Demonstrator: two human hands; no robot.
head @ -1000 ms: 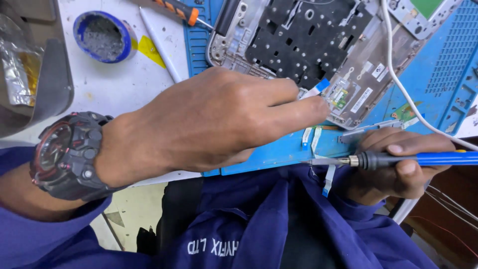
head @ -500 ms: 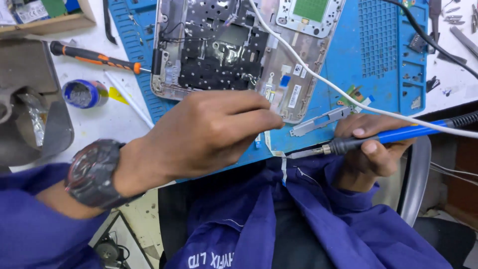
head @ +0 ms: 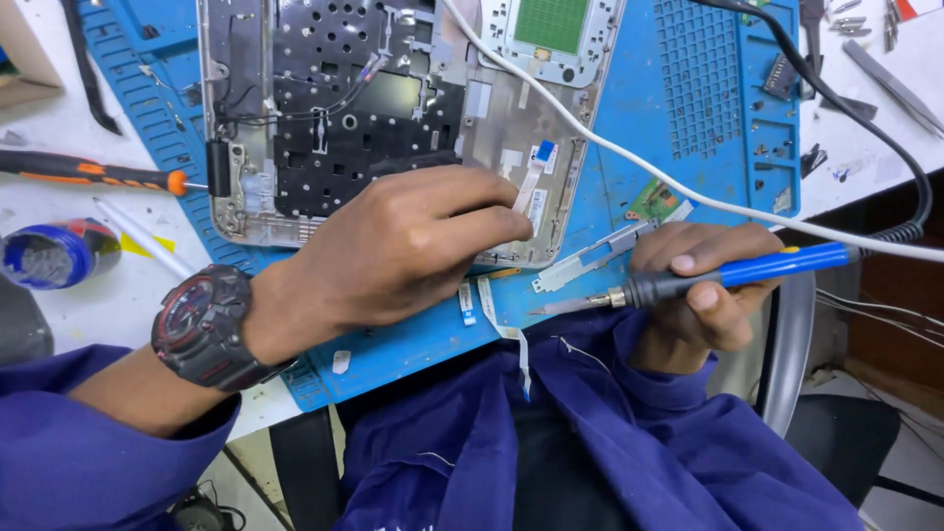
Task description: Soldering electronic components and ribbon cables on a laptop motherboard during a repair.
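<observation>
Soldering iron [head: 733,275]: blue-handled, dark collar, slim metal tip pointing left over the blue work mat [head: 639,128]; a cord runs off to the right. Held in the right hand [head: 703,290], fingers wrapped around the handle with the thumb on top. Judged light and rigid; take it by the blue handle only, well back from the tip, which is likely hot.

Laptop base shell [head: 393,108]: opened, silver frame, black perforated plate, lying on the mat on the counter [head: 118,295]. Judged stiff at the frame; its thin flat ribbon cables [head: 531,182] are probably fragile.

Left hand [head: 413,246]: rests on the shell's near edge, fingers pressed together and pointing toward a ribbon cable; whether they pinch it cannot be told. Wristwatch [head: 202,324] on that wrist.

Nearby: orange-and-black screwdriver [head: 88,172], small blue tin [head: 49,256].
</observation>
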